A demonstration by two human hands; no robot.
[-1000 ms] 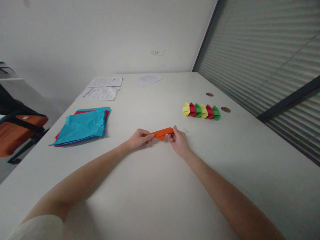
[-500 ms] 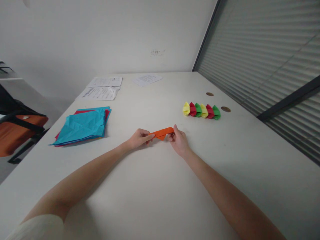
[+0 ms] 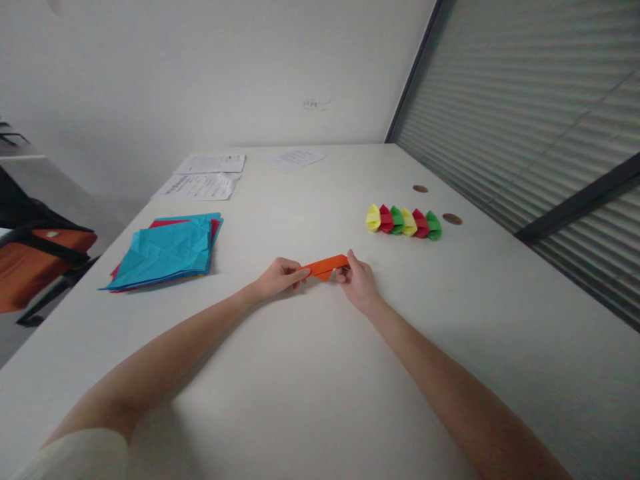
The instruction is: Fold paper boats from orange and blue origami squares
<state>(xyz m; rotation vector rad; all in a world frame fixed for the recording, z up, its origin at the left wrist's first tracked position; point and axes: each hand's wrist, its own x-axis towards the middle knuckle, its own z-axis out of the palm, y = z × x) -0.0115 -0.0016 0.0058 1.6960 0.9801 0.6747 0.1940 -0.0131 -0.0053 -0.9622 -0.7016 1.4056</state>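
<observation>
A folded piece of orange paper [image 3: 325, 265], a narrow strip with a small triangular flap pointing down, is held between both hands just over the white table [image 3: 310, 373]. My left hand [image 3: 281, 276] pinches its left end, thumb on top. At the right end, my right hand [image 3: 358, 281] grips it between thumb and fingers; some of those fingertips are hidden behind the paper. Beyond my right hand lies a row of folded paper pieces [image 3: 404, 222] in yellow, red and green, overlapping one another.
On the left sits a stack of coloured paper sheets [image 3: 167, 248], a creased blue one uppermost. Printed sheets [image 3: 205, 185] lie at the far left, another printed page [image 3: 295, 159] by the wall. Two round holes [image 3: 453, 219] mark the right side near the blinds [image 3: 525, 107]. An orange chair [image 3: 45, 267] stands left.
</observation>
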